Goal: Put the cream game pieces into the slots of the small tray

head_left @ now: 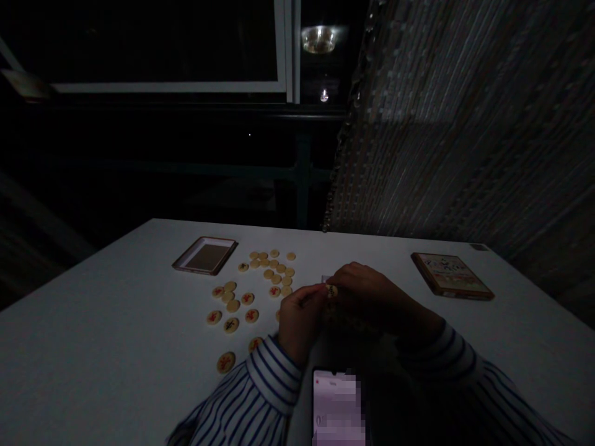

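Observation:
My left hand (301, 322) and my right hand (367, 291) meet over the white table (116, 347), both pinching one round pale game piece (331, 290) with a dark mark on its face. Several similar round pieces (272, 266) lie scattered on the table to the left of my hands, some with red marks (251, 315), some with dark marks (231, 324). Both my sleeves are striped.
An open shallow box tray (205, 255) lies at the back left of the pieces. A flat box lid with a printed picture (450, 275) lies at the right. A lit phone (338, 406) lies near the table's front edge. A curtain (465, 124) hangs behind on the right.

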Demonstrator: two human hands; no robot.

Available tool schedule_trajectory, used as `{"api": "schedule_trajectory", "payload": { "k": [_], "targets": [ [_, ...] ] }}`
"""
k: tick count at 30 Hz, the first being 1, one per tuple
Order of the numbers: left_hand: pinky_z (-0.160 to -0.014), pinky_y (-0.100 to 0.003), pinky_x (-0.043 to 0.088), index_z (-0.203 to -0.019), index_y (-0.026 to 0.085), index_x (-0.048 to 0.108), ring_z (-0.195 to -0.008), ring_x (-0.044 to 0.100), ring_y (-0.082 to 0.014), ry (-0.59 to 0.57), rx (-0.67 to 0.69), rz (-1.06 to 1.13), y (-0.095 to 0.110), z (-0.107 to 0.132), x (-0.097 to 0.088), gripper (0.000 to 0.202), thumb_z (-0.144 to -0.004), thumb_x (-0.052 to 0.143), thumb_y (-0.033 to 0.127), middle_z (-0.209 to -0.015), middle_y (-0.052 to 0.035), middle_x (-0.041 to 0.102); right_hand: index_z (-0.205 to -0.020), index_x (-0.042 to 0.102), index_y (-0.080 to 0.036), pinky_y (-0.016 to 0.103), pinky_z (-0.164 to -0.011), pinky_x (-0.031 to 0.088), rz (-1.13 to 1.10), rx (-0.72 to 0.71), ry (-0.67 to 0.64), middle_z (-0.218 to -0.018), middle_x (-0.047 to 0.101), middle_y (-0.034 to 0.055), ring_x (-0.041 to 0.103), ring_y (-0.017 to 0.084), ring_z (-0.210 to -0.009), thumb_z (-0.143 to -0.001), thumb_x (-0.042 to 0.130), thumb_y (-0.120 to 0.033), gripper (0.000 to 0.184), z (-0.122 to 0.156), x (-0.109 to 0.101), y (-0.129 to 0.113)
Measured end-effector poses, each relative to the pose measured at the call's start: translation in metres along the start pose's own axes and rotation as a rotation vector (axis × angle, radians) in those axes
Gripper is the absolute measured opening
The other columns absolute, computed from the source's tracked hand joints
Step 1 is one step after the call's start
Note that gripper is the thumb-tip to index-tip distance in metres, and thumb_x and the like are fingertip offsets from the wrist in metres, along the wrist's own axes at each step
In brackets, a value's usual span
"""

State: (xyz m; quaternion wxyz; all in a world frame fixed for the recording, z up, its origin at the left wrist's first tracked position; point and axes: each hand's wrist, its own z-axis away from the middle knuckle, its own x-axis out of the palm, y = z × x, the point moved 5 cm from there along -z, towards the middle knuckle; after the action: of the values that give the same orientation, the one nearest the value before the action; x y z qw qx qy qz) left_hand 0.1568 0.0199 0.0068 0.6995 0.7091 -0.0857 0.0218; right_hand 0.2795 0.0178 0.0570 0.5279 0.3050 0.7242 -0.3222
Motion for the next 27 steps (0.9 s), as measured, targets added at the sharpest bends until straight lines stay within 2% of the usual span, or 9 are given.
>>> {"api": "schedule_trajectory", "payload": {
  "k": [6, 12, 15, 18, 24, 27],
  "targets": [
    [-0.07, -0.027, 0.051, -0.079, 0.017, 0.066, -0.076, 0.063, -0.0157, -0.02, 0.083, -0.14, 0.003, -0.001, -0.002, 0.017, -0.072, 0.053, 0.026, -0.08, -0.0042, 0.069, -0.102, 0.058, -0.018, 0.029, -0.074, 0.039, -0.021, -0.002, 0.0, -0.09, 0.059, 0.0087, 0.051, 0.017, -0.085, -0.081, 0.046, -0.034, 0.029, 0.001, -0.003, -0.004],
    [-0.077, -0.03, 0.048, -0.088, 0.016, 0.064, -0.084, 0.061, -0.0163, 0.042, 0.174, -0.363, 0.005, -0.002, -0.008, 0.021, -0.075, 0.049, 0.025, -0.088, -0.006, 0.067, -0.1, 0.059, -0.015, 0.028, -0.075, 0.039, 0.004, 0.069, -0.039, -0.089, 0.061, 0.0094, 0.053, 0.018, -0.086, -0.08, 0.046, -0.027, 0.027, 0.002, -0.006, 0.002],
    [-0.079, -0.032, 0.047, -0.092, 0.015, 0.062, -0.086, 0.06, -0.0167, -0.007, 0.192, -0.434, -0.002, -0.003, -0.006, 0.024, -0.076, 0.046, 0.021, -0.092, -0.0073, 0.066, -0.101, 0.058, -0.014, 0.028, -0.076, 0.038, 0.032, 0.09, -0.084, -0.091, 0.061, 0.0098, 0.053, 0.018, -0.087, -0.08, 0.045, -0.025, 0.027, 0.005, -0.006, 0.005],
    [-0.079, -0.033, 0.047, -0.097, 0.016, 0.061, -0.089, 0.059, -0.0175, -0.078, 0.204, -0.475, -0.01, -0.002, -0.002, 0.027, -0.076, 0.044, 0.018, -0.097, -0.008, 0.065, -0.095, 0.06, -0.015, 0.027, -0.072, 0.039, 0.073, 0.127, -0.155, -0.087, 0.063, 0.0092, 0.055, 0.018, -0.083, -0.08, 0.044, -0.024, 0.024, 0.007, 0.0, 0.01],
    [-0.077, -0.033, 0.048, -0.096, 0.019, 0.062, -0.087, 0.06, -0.0184, -0.094, 0.28, -0.543, -0.012, 0.001, 0.0, 0.028, -0.073, 0.046, 0.016, -0.093, -0.0065, 0.066, -0.084, 0.063, -0.017, 0.024, -0.062, 0.038, 0.056, 0.169, -0.304, -0.08, 0.065, 0.0078, 0.059, 0.017, -0.075, -0.075, 0.049, -0.026, 0.019, 0.01, 0.02, 0.022],
    [-0.076, -0.033, 0.048, -0.096, 0.019, 0.062, -0.086, 0.06, -0.0187, -0.109, 0.299, -0.578, -0.01, 0.002, 0.001, 0.028, -0.072, 0.046, 0.016, -0.092, -0.0067, 0.066, -0.083, 0.063, -0.018, 0.024, -0.06, 0.038, 0.046, 0.191, -0.348, -0.079, 0.065, 0.0074, 0.06, 0.017, -0.073, -0.075, 0.049, -0.024, 0.018, 0.012, 0.024, 0.022]
  ]
}}
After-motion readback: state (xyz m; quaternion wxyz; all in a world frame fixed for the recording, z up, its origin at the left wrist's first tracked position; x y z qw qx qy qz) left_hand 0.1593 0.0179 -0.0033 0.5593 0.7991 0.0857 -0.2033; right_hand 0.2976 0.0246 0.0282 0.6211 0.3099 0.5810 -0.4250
